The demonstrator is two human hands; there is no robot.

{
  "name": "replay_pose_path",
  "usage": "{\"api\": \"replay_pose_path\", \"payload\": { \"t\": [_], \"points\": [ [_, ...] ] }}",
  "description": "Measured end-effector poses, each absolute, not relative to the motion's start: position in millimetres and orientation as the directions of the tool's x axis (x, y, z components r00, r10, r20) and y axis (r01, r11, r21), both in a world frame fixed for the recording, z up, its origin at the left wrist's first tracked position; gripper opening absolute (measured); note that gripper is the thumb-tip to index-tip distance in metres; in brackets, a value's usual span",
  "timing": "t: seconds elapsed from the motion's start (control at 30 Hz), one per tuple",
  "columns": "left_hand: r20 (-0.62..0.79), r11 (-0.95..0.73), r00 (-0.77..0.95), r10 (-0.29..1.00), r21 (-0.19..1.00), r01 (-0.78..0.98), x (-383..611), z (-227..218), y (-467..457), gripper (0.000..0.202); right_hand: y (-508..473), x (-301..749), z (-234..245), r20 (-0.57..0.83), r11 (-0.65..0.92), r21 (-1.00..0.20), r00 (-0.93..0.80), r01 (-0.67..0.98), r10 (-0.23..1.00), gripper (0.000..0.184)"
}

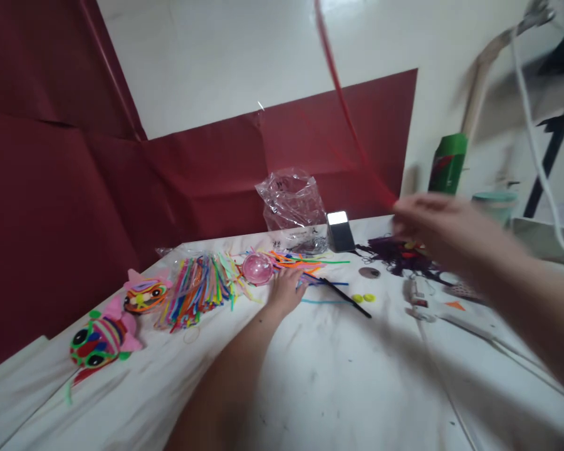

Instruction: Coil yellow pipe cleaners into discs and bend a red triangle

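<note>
Raised at the right, my right hand [439, 219] pinches one end of a long red pipe cleaner [346, 109], blurred by motion, which rises up and left past the top of the picture. My left hand [286, 291] reaches forward, its fingers stretched over a loose heap of coloured pipe cleaners [310, 268]. Just left of those fingers sits a pink shiny bowl-like piece [257, 269]. Beside the hand, on the right, lies a black pipe cleaner [345, 297], with two small yellow discs [363, 298] near it.
To the left are a bag of many-coloured pipe cleaners [197, 291] and two colourful fish figures [98, 341]. A clear plastic bag [294, 203] and a small dark device [341, 233] stand at the back. On the right lie dark purple strands [388, 254] and a glue gun [420, 297].
</note>
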State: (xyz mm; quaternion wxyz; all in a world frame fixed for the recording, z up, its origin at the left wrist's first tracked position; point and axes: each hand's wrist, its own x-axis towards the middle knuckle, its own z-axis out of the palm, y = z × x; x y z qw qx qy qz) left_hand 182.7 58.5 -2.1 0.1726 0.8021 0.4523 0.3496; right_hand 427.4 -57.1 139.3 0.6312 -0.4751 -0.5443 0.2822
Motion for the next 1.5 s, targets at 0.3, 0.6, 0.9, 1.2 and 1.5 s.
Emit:
{"api": "replay_pose_path", "payload": {
  "t": [0.3, 0.6, 0.9, 1.2, 1.5],
  "points": [
    [0.191, -0.176, 0.198, 0.961, 0.980, -0.093, 162, 7, -29, 0.032, -56, 295, 11, 0.037, 0.004, -0.991, -0.245, -0.135, 0.969, 0.031],
    [0.043, -0.017, 0.105, 0.994, 0.970, -0.241, 127, -6, -23, 0.033, -55, 288, -10, -0.014, -0.059, -0.989, -0.307, -0.138, 0.951, 0.039],
    [-0.014, 0.041, 0.141, 0.990, 0.981, -0.190, 130, -19, -24, 0.030, -56, 291, -17, -0.046, -0.049, -0.999, -0.296, -0.003, 0.954, 0.028],
    [-0.019, 0.022, 0.107, 0.994, 0.999, -0.023, 129, -23, -24, 0.033, -55, 295, -17, 0.059, 0.089, -0.986, -0.207, 0.139, 0.977, 0.027],
    [0.756, -0.726, 0.301, 0.581, 0.315, 0.612, 126, 7, -44, 0.019, -51, 315, -1, 0.370, 0.423, -0.815, -0.207, 0.396, 0.906, 0.009]
  ]
}}
